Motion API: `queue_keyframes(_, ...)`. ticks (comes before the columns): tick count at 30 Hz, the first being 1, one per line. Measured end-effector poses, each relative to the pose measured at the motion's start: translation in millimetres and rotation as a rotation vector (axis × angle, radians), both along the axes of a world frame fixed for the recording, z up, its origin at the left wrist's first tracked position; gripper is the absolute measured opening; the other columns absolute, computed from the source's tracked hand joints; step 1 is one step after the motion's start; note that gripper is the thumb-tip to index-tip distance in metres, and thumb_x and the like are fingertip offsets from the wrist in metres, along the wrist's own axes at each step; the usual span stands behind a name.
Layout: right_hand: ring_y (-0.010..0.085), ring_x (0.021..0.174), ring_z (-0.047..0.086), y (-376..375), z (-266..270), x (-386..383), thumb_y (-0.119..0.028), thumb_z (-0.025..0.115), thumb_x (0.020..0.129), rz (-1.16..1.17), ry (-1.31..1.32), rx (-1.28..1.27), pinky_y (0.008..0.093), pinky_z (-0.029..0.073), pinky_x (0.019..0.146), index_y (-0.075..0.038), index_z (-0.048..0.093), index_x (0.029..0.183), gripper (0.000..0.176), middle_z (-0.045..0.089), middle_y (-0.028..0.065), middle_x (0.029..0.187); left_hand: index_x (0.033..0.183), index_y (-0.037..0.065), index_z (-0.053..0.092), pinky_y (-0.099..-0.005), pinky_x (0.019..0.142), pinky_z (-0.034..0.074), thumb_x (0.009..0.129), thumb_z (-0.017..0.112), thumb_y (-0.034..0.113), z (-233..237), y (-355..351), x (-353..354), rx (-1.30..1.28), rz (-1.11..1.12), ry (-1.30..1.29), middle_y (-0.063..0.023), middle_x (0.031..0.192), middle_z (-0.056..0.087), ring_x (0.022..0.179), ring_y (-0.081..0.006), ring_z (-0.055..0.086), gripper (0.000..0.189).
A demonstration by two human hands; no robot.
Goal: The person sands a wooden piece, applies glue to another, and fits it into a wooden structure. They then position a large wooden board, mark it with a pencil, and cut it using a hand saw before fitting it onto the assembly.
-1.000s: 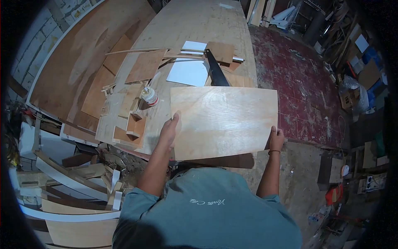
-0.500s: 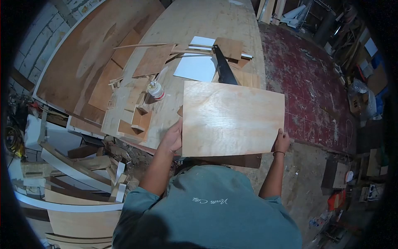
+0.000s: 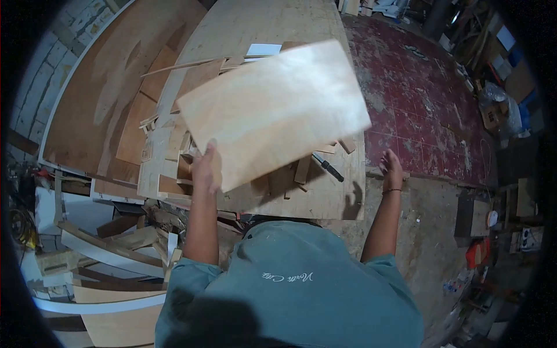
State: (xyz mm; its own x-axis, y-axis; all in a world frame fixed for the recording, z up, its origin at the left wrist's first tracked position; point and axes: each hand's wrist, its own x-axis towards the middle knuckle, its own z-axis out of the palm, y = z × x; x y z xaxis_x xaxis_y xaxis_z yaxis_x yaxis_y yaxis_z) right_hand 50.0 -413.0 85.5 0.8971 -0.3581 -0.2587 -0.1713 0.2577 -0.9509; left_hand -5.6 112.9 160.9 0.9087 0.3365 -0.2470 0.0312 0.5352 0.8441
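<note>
A rectangular plywood panel (image 3: 272, 110) is held up over the workbench, tilted with its right end higher. My left hand (image 3: 205, 168) grips its lower left corner, thumb on the upper face and fingers hidden behind. Off to the right, my right hand (image 3: 391, 167) is apart from the panel, fingers stretched out and holding nothing. A tool with a black ribbed handle (image 3: 328, 167) lies on the bench below the panel, beside a small wood strip (image 3: 303, 169). The panel covers much of what lies on the bench.
The workbench (image 3: 278, 20) carries a white sheet (image 3: 264, 50), thin wood strips (image 3: 180, 66) and a small wooden box piece (image 3: 174, 184). A large brown board (image 3: 87, 110) leans at the left. Offcuts (image 3: 110, 249) are piled at lower left; red floor (image 3: 423, 98) lies right.
My right hand has let go of the plywood panel. My left hand has swung the panel up and left, tilting it. The bench's near edge and the black-handled tool have come into view.
</note>
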Motion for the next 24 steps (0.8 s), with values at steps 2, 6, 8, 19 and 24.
queue_keyframes(2,0.0147,0.094,0.056,23.9,-10.4,-4.6,-0.037,0.059,0.086,0.082,0.049,-0.174,0.0278,0.043,0.078,-0.005,0.055,0.120,0.047,0.060,0.0024,0.107,0.125,0.004,0.044,-0.0335,0.081,0.049,0.090,0.056,0.021,9.2,9.9,4.5,-0.026,0.032,-0.060,-0.0093,0.111,0.057,0.095,-0.0211,0.058,0.040)
queue_keyframes(6,0.0176,0.094,0.057,89.6,-99.0,-17.2,-0.027,0.062,0.083,0.541,0.078,-0.370,0.0322,0.046,0.077,-0.005,0.057,0.116,0.040,0.061,0.0053,0.103,0.124,0.003,0.043,-0.0341,0.079,0.050,0.091,0.055,0.023,62.2,10.5,-7.8,0.205,0.156,-0.099,-0.0091,0.108,0.057,0.094,-0.0216,0.058,0.041)
queue_keyframes(8,0.0242,0.091,0.060,130.9,-119.9,-32.4,-0.025,0.066,0.079,0.579,0.094,-0.561,0.0353,0.046,0.083,-0.002,0.056,0.117,0.045,0.062,0.0125,0.103,0.124,0.002,0.042,-0.0343,0.076,0.051,0.091,0.056,0.023,70.1,11.2,-13.3,0.145,0.209,-0.154,-0.0091,0.106,0.057,0.092,-0.0214,0.058,0.042)
queue_keyframes(19,0.0354,0.111,0.050,234.6,-114.6,-40.9,-0.029,0.077,0.067,0.477,0.118,-0.730,0.0407,0.042,0.093,-0.003,0.037,0.132,0.081,0.052,0.0222,0.119,0.118,0.001,0.047,-0.0333,0.075,0.051,0.089,0.058,0.024,65.9,49.4,-33.3,0.247,0.301,-0.101,-0.0089,0.102,0.058,0.088,-0.0205,0.059,0.039)
queue_keyframes(24,0.0350,0.107,0.054,260.0,-85.9,-17.3,-0.025,0.078,0.063,0.382,0.232,-0.870,0.0411,0.045,0.090,-0.002,0.042,0.124,0.074,0.055,0.0206,0.115,0.116,-0.001,0.048,-0.0329,0.076,0.051,0.088,0.061,0.024,76.9,51.7,-39.8,0.400,0.412,-0.156,-0.0105,0.103,0.058,0.090,-0.0198,0.059,0.040)
